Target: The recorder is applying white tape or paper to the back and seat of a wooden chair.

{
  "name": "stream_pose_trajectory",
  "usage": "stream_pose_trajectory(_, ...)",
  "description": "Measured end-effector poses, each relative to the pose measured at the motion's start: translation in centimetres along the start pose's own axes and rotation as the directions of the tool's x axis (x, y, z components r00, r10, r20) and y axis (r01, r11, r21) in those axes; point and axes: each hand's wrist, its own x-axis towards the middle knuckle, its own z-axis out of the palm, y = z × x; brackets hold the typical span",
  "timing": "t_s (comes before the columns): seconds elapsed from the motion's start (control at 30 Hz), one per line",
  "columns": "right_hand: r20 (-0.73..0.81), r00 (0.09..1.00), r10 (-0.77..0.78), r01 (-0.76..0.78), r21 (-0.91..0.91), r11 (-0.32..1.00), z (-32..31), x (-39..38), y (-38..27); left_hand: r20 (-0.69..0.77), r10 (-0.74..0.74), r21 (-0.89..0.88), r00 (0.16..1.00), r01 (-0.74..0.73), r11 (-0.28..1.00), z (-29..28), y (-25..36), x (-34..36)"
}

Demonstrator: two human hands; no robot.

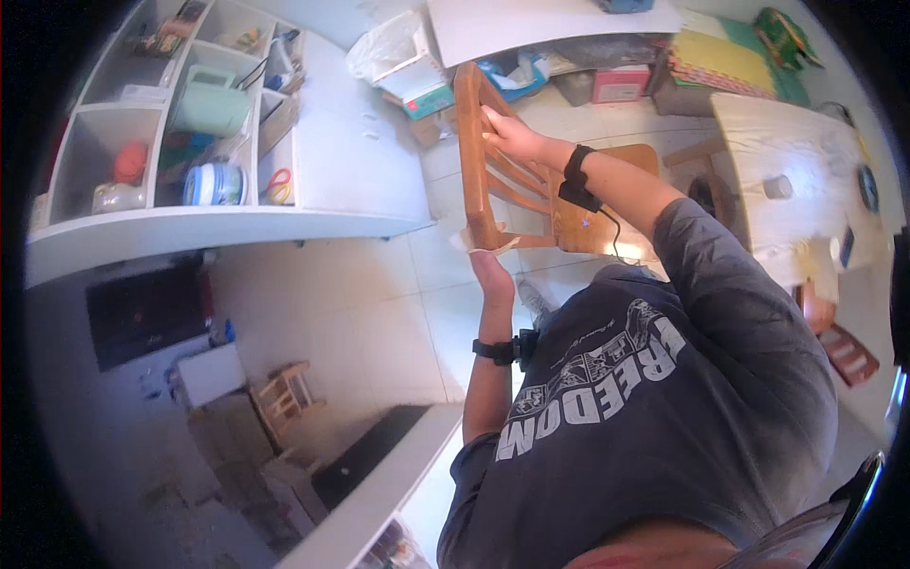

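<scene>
While the wooden chair (pixel 572 226) gleams, sheeting (pixel 464 241) crumples.

A chair (pixel 477 156) stands before the person. The right hand (pixel 512 135) is on the far part of its back; the left hand (pixel 491 273) is at the near end, beside a cloth (pixel 464 241) against the frame. To the left is a shelf unit (pixel 365 142), with a tub (pixel 215 184) in a middle compartment and scissors (pixel 279 186) just right of it. To the right is a desk (pixel 758 142) bearing a cup-like object (pixel 778 186). Beyond the chair, a box (pixel 621 85) sits below a far desk (pixel 555 21), left of mats (pixel 720 64).
</scene>
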Motion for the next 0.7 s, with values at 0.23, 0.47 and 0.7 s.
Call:
stream_pose_trajectory(0.23,-0.213,0.940,0.267,-0.269,0.022,0.963,-0.6,-5.0,3.2,0.278,0.061,0.234,0.959,-0.129,0.964,-0.9,-3.0,-0.1)
stream_pose_trajectory(0.47,-0.507,0.495,0.705,-0.816,0.009,0.578,-1.0,-26.0,7.3,0.452,0.146,0.338,0.880,-0.320,0.885,-1.2,-5.6,-0.6)
stream_pose_trajectory(0.7,-0.430,-0.004,0.903,-0.708,0.639,0.301,-2.2,-44.0,7.0,0.345,-0.268,0.611,0.899,0.001,0.792,-8.4,-16.6,-7.4)
